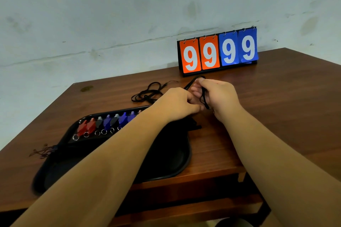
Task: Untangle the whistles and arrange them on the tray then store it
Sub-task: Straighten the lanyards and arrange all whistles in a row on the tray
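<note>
**Cord worked above the tray**

A row of red, black and blue whistles (107, 122) is seen lined up in the black tray (171, 156) at the table's (276, 116) near edge. Just beyond, a black lanyard (203, 96) is pinched by the left hand (177, 104) and looped through the closed right hand (217, 94). More cords (149, 92) are left loose behind; a scoreboard (218, 52) showing 9999 is propped at the back.

Even, fairly dim indoor light, soft and diffuse, no clear source direction. Wall (129, 14) reads flat bluish-grey, slightly washed. Weak soft shadows only: under the forearms on the black tray (171, 155) and behind the scoreboard (218, 52). Tray interior crushed to black, little detail. Faint sheen on the wooden table (276, 97). Wide-angle bowing at edges. Overall soft, compression smear; forearms near the bottom blurred.
</note>
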A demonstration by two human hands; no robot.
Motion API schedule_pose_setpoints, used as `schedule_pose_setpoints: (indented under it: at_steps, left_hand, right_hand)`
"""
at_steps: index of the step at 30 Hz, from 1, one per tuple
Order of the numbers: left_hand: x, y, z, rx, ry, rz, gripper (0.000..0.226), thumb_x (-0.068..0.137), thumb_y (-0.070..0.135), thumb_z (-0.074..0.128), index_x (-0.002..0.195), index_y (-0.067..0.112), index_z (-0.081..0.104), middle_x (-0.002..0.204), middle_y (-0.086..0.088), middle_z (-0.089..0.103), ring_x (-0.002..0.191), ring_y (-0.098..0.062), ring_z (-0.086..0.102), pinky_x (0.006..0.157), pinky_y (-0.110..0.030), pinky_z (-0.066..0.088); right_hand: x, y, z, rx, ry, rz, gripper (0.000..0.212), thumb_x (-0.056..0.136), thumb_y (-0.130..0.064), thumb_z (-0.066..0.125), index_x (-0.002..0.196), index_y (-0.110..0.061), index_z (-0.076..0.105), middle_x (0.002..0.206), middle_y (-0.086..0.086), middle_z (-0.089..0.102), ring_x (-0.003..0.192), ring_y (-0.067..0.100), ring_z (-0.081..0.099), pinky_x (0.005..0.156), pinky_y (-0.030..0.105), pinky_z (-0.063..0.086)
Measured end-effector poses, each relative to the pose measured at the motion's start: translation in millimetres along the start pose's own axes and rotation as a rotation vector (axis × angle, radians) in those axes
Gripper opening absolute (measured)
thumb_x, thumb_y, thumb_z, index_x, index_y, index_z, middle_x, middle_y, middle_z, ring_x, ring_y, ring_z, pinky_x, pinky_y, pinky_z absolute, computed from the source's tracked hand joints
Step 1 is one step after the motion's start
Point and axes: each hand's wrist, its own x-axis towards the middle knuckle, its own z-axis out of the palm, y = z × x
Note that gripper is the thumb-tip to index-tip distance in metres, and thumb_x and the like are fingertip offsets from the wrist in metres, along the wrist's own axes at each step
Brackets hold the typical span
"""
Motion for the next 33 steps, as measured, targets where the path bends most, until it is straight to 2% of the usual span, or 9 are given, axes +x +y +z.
schedule_pose_setpoints:
  at_steps: [4,6,10,13,18,23,27,31,33]
  left_hand:
    - [-2,3,-2,-0.091,0.018,-0.012,0.024,0.095,0.047,0.075,0.088,0.025,0.082,0.075,0.007,0.074,0.057,0.002,0.063,0.058,-0.016,0.051]
    - [-3,8,-3,-0.142,0.010,-0.033,0.027,0.095,0.044,0.074,0.086,0.020,0.082,0.070,0.004,0.070,0.050,0.000,0.057,0.056,-0.019,0.050]
    - [-1,17,-2,-0.232,0.022,-0.091,0.036,0.092,0.044,0.075,0.085,0.009,0.080,0.069,0.001,0.066,0.064,-0.009,0.060,0.074,-0.033,0.059]
    - [0,20,-1,-0.275,0.072,-0.117,0.036,0.092,0.041,0.077,0.087,0.005,0.080,0.069,0.000,0.065,0.065,-0.010,0.059,0.072,-0.031,0.055]
    - [-5,17,-6,-0.270,0.092,-0.131,0.018,0.095,0.028,0.073,0.087,0.012,0.078,0.072,0.002,0.066,0.065,-0.010,0.058,0.069,-0.028,0.048]
    - [-13,12,-25,-0.250,0.141,-0.147,0.005,0.096,0.027,0.068,0.097,0.024,0.073,0.088,0.008,0.080,0.082,-0.008,0.076,0.080,-0.033,0.063]
    - [-22,0,-47,-0.189,0.246,-0.192,0.009,0.094,0.020,0.068,0.097,0.028,0.070,0.093,0.007,0.079,0.089,-0.013,0.076,0.084,-0.036,0.063]
    - [-34,-19,-68,-0.172,0.351,-0.262,0.017,0.096,0.016,0.067,0.098,0.031,0.075,0.095,0.009,0.076,0.088,-0.012,0.073,0.076,-0.027,0.057]
    - [-41,-28,-75,-0.205,0.369,-0.281,0.021,0.098,0.016,0.067,0.099,0.032,0.079,0.093,0.009,0.076,0.085,-0.011,0.072,0.079,-0.028,0.059]
  right_hand:
    - [-5,-3,1,0.146,-0.003,0.004,0.015,0.104,-0.018,0.071,0.115,-0.010,0.077,0.101,0.006,0.084,0.094,0.018,0.082,0.093,0.039,0.066]
    - [-8,-5,2,0.172,-0.008,0.017,0.012,0.105,-0.019,0.070,0.112,-0.012,0.076,0.101,0.005,0.084,0.095,0.017,0.082,0.094,0.039,0.065]
    - [-11,-4,-1,0.170,-0.022,0.005,0.012,0.106,-0.023,0.068,0.111,-0.015,0.076,0.103,0.005,0.084,0.098,0.018,0.082,0.098,0.043,0.063]
    - [-13,-4,-2,0.156,-0.025,0.014,0.012,0.106,-0.026,0.068,0.108,-0.018,0.077,0.103,0.003,0.084,0.101,0.018,0.081,0.100,0.044,0.061]
    - [-8,-4,-1,0.132,0.038,-0.015,0.008,0.104,-0.021,0.071,0.104,-0.015,0.077,0.102,0.006,0.084,0.100,0.019,0.080,0.096,0.041,0.064]
    - [1,-3,-3,0.027,0.131,0.038,0.009,0.101,-0.020,0.071,0.107,-0.015,0.075,0.102,0.007,0.078,0.087,0.016,0.075,0.088,0.038,0.066]
    - [0,-3,-9,-0.012,0.196,0.055,0.014,0.101,-0.021,0.066,0.104,-0.017,0.079,0.097,0.006,0.074,0.080,0.015,0.071,0.093,0.040,0.065]
    - [-7,-6,-10,-0.021,0.220,0.099,0.027,0.106,-0.022,0.061,0.129,-0.013,0.071,0.099,0.003,0.072,0.086,0.014,0.073,0.095,0.038,0.064]
    - [-14,-6,-5,-0.186,0.169,0.076,0.048,0.106,-0.024,0.060,0.152,-0.013,0.055,0.117,0.005,0.070,0.104,0.017,0.072,0.093,0.033,0.060]
